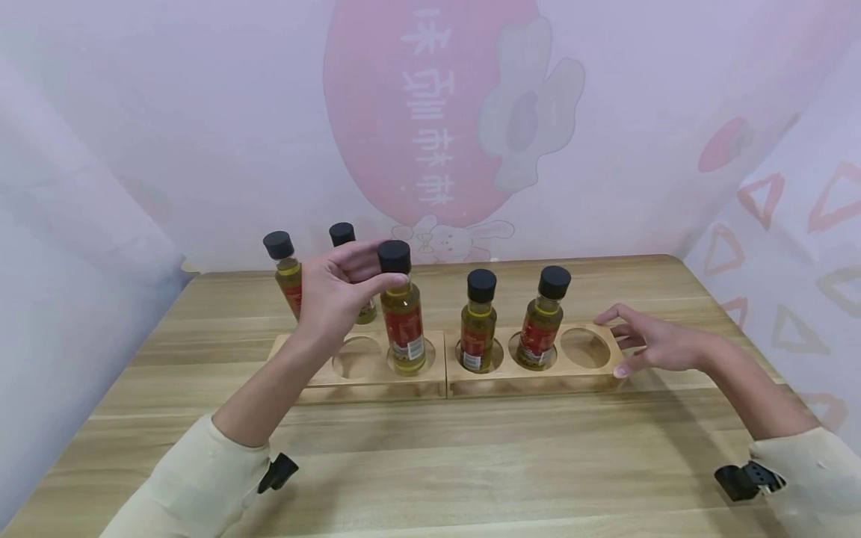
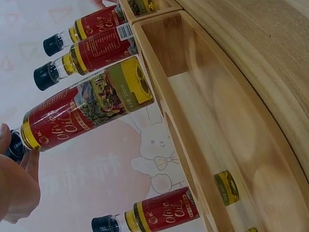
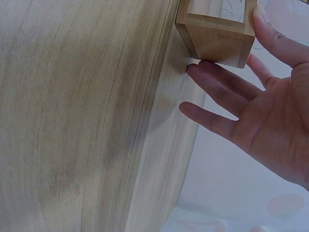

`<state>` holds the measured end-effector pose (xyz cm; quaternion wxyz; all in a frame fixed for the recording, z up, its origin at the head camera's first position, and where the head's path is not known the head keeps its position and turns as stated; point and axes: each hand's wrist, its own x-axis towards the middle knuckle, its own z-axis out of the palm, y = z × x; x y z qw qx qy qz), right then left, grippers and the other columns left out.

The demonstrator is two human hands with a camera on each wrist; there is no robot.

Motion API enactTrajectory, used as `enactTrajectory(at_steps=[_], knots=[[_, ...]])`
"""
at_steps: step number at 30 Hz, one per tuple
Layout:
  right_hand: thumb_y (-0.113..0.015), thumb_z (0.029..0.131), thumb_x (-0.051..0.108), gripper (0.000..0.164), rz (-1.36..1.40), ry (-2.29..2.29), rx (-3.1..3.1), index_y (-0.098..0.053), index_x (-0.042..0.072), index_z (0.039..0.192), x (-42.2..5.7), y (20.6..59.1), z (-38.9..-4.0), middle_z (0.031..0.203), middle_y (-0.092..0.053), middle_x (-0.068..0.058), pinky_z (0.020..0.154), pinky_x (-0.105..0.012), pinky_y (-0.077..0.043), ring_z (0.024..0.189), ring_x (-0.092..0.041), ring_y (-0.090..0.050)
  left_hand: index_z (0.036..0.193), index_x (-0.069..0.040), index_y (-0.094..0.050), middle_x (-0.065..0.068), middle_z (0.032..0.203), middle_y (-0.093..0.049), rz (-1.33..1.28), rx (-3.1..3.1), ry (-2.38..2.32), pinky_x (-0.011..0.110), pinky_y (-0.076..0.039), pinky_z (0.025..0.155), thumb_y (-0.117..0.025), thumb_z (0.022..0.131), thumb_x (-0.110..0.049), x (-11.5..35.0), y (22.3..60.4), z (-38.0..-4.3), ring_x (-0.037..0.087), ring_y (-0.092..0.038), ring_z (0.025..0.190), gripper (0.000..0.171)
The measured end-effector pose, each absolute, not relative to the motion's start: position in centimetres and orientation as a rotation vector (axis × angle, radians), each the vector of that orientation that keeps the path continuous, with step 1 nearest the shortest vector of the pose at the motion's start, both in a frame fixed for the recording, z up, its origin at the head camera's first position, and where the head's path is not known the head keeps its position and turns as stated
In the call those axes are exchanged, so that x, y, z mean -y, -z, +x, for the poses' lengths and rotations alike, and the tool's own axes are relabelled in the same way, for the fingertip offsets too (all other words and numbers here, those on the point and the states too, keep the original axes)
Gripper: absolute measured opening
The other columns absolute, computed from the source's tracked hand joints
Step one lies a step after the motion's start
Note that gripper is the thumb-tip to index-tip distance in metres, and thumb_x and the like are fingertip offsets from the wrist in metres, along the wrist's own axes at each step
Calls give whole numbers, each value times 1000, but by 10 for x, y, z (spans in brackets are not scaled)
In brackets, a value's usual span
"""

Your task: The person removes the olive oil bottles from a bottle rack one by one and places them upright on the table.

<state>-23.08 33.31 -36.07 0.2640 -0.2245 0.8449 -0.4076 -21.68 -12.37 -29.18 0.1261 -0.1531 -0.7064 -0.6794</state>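
Observation:
My left hand [image 1: 339, 288] holds an olive oil bottle [image 1: 403, 321] by its black cap and neck. The bottle, with a red label and yellow-green oil, is upright over the right hole of the left wooden rack [image 1: 356, 359]. In the left wrist view, the bottle's base [image 2: 140, 79] is near the rack's top board. My right hand [image 1: 662, 344] grips the right end of the other wooden rack [image 1: 538, 381], thumb at the front corner and a finger at the back corner. In the right wrist view, its other fingers [image 3: 207, 121] spread beside the rack end.
Two similar bottles, a left one [image 1: 477, 321] and a right one [image 1: 541, 317], stand in the right rack. Its rightmost hole [image 1: 585, 347] holds no bottle. Two more bottles, one far left [image 1: 288, 276] and one partly hidden [image 1: 343, 233], stand beyond my left hand on the wooden table [image 1: 471, 463].

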Motion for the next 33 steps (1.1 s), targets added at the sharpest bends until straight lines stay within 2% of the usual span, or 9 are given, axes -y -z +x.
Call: enactTrajectory(at_steps=[7,16,25,33], knots=[[-81,90,9,77,-606,1104,-2286,-28,-7,143,-334,362,-231,144,-45,-43,97,-51,-56,132,-61,-46,128,6,-69,10,109,-79,-462,2029,1962,30,-62,89,-83,80,13,122,286,-220,12,-77,95,50],[-81,90,10,77,-605,1092,-2293,-28,-7,143,-334,361,-232,145,-44,-44,98,-51,-56,132,-61,-46,127,8,-69,0,103,-80,-494,1979,1959,27,-63,86,-82,79,16,120,278,-225,12,-78,93,50],[-81,90,11,77,-601,1091,-2287,-28,-6,143,-334,362,-232,147,-43,-43,99,-54,-55,133,-61,-45,128,7,-69,10,109,-79,-494,1980,1915,28,-62,89,-83,80,13,117,276,-229,12,-77,94,50],[-80,90,10,76,-601,1098,-2282,-28,-6,143,-334,362,-232,146,-43,-44,98,-52,-55,133,-61,-46,127,6,-70,17,111,-77,-512,1947,1892,29,-63,87,-84,80,12,112,273,-234,12,-77,94,49]])
